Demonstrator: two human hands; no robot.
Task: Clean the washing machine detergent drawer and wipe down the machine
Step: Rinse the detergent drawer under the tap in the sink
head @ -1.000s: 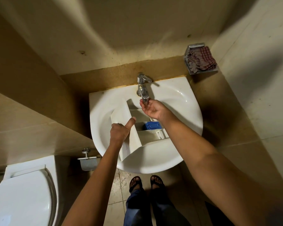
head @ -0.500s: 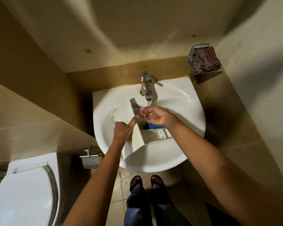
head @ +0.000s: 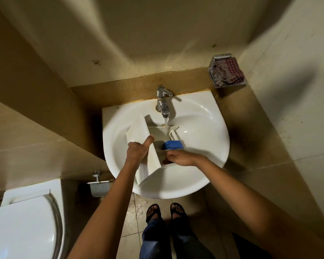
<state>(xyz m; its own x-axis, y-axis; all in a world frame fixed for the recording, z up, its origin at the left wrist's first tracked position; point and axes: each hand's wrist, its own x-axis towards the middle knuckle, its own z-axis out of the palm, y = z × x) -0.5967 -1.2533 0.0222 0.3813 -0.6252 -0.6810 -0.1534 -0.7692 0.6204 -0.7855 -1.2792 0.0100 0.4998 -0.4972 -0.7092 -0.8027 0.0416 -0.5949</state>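
Observation:
The white detergent drawer (head: 138, 131) lies in the white sink (head: 200, 128), its front panel to the left and a blue insert (head: 173, 144) in its middle compartment. My left hand (head: 138, 151) grips the front panel, thumb up over its top edge. My right hand (head: 180, 158) reaches into the nearest compartment with curled fingers; whether it holds anything is hidden. Water runs from the chrome tap (head: 163, 101) into the drawer's far compartment.
A checked cloth (head: 226, 72) sits in a metal wall dish at the upper right. A white toilet (head: 24, 227) stands at the lower left, with a paper holder (head: 98, 186) on the wall beside it. My sandalled feet (head: 165, 212) are below the sink.
My right hand has left the tap and moved down into the drawer's near compartment. Water now streams into the drawer. My left hand keeps its hold.

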